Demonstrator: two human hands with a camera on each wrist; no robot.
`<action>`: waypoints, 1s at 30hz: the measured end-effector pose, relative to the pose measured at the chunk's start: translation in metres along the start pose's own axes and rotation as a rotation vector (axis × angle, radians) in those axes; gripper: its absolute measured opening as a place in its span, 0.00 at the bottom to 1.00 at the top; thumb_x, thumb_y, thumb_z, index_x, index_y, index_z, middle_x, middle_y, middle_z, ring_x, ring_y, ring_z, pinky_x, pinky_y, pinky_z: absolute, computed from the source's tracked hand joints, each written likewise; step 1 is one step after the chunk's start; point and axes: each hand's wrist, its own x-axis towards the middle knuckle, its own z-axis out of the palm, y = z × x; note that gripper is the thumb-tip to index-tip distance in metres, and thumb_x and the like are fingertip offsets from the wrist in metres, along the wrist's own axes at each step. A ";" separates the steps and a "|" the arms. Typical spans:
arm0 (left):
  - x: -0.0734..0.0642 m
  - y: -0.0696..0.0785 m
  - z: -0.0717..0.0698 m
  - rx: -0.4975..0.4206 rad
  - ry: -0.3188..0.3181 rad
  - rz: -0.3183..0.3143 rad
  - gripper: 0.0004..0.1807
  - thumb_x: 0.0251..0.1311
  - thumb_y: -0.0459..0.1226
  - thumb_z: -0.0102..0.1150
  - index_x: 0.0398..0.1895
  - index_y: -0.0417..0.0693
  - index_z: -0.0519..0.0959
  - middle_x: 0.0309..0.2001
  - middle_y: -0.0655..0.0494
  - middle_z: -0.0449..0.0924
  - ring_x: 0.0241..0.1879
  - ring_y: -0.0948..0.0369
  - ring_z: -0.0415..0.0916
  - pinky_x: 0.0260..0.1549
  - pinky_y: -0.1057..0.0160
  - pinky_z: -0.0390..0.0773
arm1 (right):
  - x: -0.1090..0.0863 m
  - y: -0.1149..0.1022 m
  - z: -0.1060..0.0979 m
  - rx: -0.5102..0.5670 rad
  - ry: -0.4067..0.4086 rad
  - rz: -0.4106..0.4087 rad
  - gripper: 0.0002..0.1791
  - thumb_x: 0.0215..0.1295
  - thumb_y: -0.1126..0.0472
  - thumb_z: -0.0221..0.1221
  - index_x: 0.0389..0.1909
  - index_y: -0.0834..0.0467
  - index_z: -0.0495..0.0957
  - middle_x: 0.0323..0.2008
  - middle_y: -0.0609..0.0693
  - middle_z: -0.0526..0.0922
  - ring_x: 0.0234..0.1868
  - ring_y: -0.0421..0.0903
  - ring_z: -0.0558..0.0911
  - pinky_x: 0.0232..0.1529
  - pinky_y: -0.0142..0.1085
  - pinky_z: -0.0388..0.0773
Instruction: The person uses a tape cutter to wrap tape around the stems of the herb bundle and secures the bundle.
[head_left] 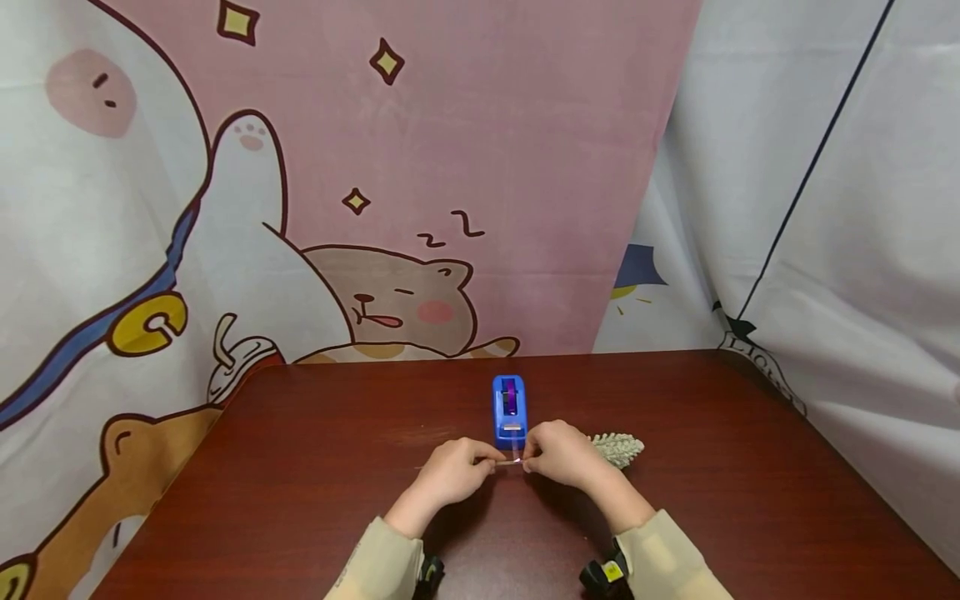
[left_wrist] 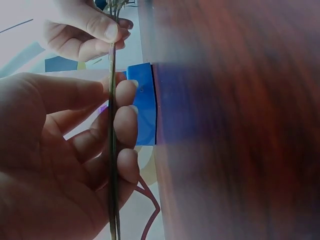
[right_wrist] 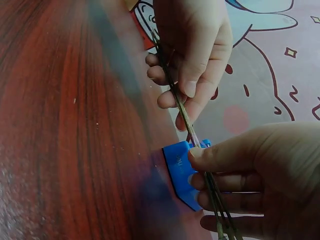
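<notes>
A thin bundle of dried stalks (left_wrist: 112,150) with pale, wheat-like heads (head_left: 619,449) runs sideways between both hands, its heads at the right. My left hand (head_left: 461,472) holds the bare stems between thumb and curled fingers. Closer to the heads, my right hand (head_left: 564,454) pinches the bundle with its thumb against the fingers. Just beyond the hands stands a blue tape dispenser (head_left: 500,408) with a purple core. A clear strip of tape (head_left: 516,450) stretches from its front to the stems, between the two hands. A shiny pinkish band of tape shows on the stems beside the right thumb.
The dark reddish-brown table (head_left: 300,483) extends to both sides of the hands. Behind it hangs a pink cartoon cloth (head_left: 525,167), with a white cloth (head_left: 847,250) at the right.
</notes>
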 end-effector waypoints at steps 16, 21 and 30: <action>0.002 -0.004 0.003 0.011 0.074 0.020 0.08 0.59 0.32 0.62 0.33 0.52 0.88 0.30 0.64 0.83 0.32 0.65 0.77 0.35 0.61 0.76 | 0.003 0.002 0.005 -0.021 0.050 0.011 0.14 0.50 0.64 0.70 0.17 0.51 0.73 0.17 0.40 0.72 0.21 0.40 0.70 0.25 0.38 0.69; 0.002 -0.003 0.002 -0.021 0.089 0.006 0.08 0.58 0.32 0.63 0.34 0.53 0.89 0.35 0.61 0.86 0.35 0.63 0.79 0.36 0.60 0.77 | 0.003 0.003 0.004 -0.013 0.071 0.014 0.15 0.48 0.63 0.71 0.17 0.50 0.72 0.17 0.39 0.71 0.21 0.40 0.69 0.24 0.36 0.68; 0.000 -0.002 0.000 -0.046 0.101 -0.012 0.08 0.56 0.31 0.65 0.35 0.53 0.89 0.35 0.60 0.86 0.36 0.61 0.80 0.35 0.61 0.77 | 0.001 0.004 -0.006 0.053 0.026 -0.004 0.10 0.56 0.59 0.68 0.19 0.51 0.79 0.15 0.38 0.72 0.18 0.37 0.68 0.21 0.33 0.67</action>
